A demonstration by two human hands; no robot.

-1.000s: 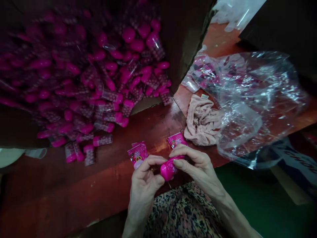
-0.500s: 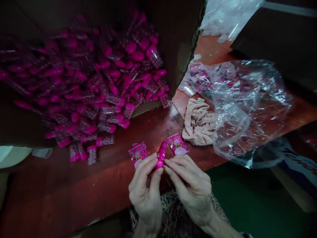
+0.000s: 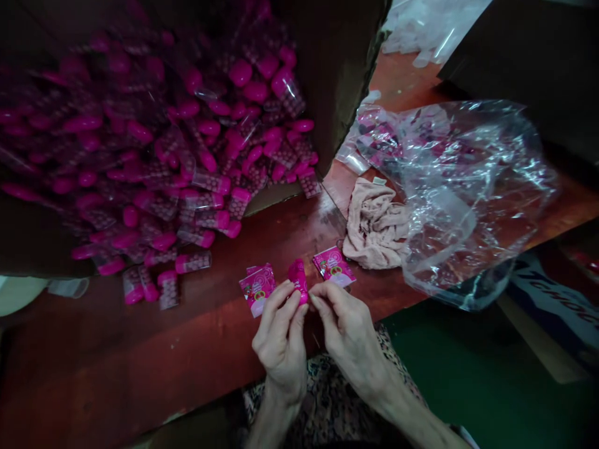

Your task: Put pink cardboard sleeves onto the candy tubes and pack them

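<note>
A small pink candy tube [image 3: 298, 279] with printing on its side is held between my two hands over the table's near edge. My left hand [image 3: 282, 340] grips it from the left, thumb and fingers closed round its lower end. From the right, my right hand [image 3: 350, 333] pinches the tube's edge between thumb and fingertips; what exactly lies under them is hidden. Pink printed labels [image 3: 258, 288] lie in a small stack just beyond my left hand. Another stack of pink labels [image 3: 334, 267] lies beyond my right hand.
A cardboard box [image 3: 334, 81] on its side spills clear tubes with pink caps [image 3: 215, 182] onto the red-brown table [image 3: 116, 355]. To the right lie a crumpled beige cloth [image 3: 374, 224] and a clear plastic bag [image 3: 486, 187]. A bag of translucent pieces [image 3: 430, 31] stands behind.
The pink tube has turned a little and shifted slightly away in my fingers. My right fingertips have moved up along its right side. The whole view has shifted slightly.
</note>
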